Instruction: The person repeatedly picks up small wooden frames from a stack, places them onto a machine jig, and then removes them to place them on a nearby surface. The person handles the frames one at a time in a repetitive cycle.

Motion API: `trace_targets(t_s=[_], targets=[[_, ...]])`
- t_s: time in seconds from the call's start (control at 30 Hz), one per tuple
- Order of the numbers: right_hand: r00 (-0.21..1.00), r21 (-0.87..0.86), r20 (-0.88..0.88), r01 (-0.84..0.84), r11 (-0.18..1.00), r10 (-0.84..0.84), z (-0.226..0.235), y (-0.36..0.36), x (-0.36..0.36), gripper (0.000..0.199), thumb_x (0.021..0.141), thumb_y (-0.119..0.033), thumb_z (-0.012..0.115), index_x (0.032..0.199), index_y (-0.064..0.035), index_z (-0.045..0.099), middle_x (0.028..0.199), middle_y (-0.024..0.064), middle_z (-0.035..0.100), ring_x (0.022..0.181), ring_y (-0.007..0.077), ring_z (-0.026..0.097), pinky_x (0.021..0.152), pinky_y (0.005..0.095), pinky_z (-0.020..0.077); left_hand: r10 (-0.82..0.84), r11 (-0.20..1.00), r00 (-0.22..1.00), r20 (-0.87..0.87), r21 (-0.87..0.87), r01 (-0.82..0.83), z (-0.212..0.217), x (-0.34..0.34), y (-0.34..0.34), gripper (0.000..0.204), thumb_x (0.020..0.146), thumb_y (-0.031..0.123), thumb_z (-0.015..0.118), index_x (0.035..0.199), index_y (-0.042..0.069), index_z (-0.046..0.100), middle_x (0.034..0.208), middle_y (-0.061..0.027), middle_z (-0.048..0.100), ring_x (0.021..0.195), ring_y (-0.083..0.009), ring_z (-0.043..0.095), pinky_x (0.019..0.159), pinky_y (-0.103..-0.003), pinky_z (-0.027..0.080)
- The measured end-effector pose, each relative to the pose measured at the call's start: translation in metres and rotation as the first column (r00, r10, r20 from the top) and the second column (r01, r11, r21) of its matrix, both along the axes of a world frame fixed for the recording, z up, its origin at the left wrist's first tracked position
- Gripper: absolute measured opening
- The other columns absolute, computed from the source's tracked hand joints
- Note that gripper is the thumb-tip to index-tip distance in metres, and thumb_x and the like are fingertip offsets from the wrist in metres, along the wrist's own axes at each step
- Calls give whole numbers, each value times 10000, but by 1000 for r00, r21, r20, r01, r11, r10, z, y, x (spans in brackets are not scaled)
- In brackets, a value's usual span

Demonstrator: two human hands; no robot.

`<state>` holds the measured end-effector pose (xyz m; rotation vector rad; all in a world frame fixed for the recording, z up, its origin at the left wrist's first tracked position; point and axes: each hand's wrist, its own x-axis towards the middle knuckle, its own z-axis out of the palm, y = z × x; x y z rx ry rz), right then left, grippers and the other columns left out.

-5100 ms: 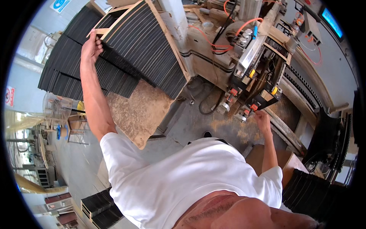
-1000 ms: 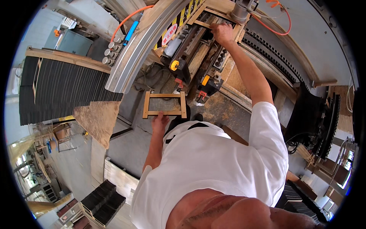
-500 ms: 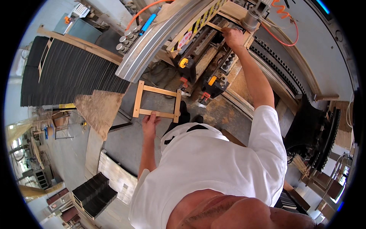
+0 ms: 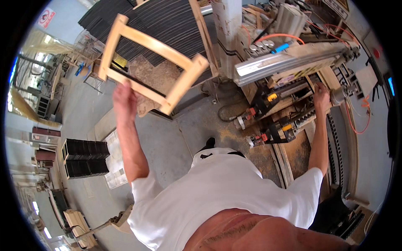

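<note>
My left hand (image 4: 125, 100) grips a pale wooden frame (image 4: 152, 40) by its lower rail. The frame is rectangular, with two longer end pieces that stick out past the rails. It is held up and tilted, out to my left. On the right, my right hand (image 4: 321, 96) reaches into a woodworking machine (image 4: 282, 104). Its fingers are closed at the end of a light wooden strip (image 4: 310, 83) lying across the machine's bars; the fingertips are partly hidden. Beside that hand is a metal cylinder (image 4: 338, 95).
Behind the frame stands a large stack of dark slats (image 4: 167, 21). A grey metal beam (image 4: 276, 67) spans the machine's near side. Sawdust lies on the floor (image 4: 230, 134) by my feet. Black stacked pieces (image 4: 86, 159) stand farther left; an orange coiled hose (image 4: 365, 108) hangs at right.
My left hand has raised the wooden frame up and to the left. My view has turned, so the machine appears farther right. My right hand stays at the machine by the strip.
</note>
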<state>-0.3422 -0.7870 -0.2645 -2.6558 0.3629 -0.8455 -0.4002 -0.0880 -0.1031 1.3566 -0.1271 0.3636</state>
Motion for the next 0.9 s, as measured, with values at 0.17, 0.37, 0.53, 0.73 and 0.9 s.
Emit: trace_targets(t_s=[0.17,0.37,0.53,0.73,0.9], targets=[[934,313,341,-222,924,109,52,111,-44,172,908,-91,611,1047,-10,671,1056,133,685,970,186,641,815,316,498,-72,984,990,122,-152,91,92,114,52,192,968,239,550,898,68,601,772,4,615,669,-101,575,600,-260,498],[964,565,248,-220,795,91,26,211,-96,203,894,-80,624,1076,-1,665,940,82,690,863,117,611,761,265,495,-221,971,975,6,-89,221,142,298,108,195,966,238,553,871,73,593,667,6,576,597,-108,580,550,-269,523],[997,629,-83,60,775,-10,-32,257,-133,195,857,-92,636,1001,37,666,781,71,672,740,120,616,694,274,488,-242,966,945,-219,33,255,133,385,91,254,940,328,590,811,110,577,619,31,529,513,-86,511,462,-251,458],[967,632,-235,229,740,-99,-93,293,-186,221,826,-110,644,989,35,675,768,71,677,735,120,619,676,286,488,-86,931,944,-318,311,189,126,395,68,400,872,538,621,718,184,518,556,69,395,454,-73,372,430,-221,281],[967,567,-210,239,788,-142,-86,314,-202,253,827,-151,637,1008,24,669,739,117,666,730,146,629,688,316,496,8,904,987,-163,423,62,132,379,74,429,898,535,577,813,115,579,638,15,498,539,-94,479,510,-277,449]])
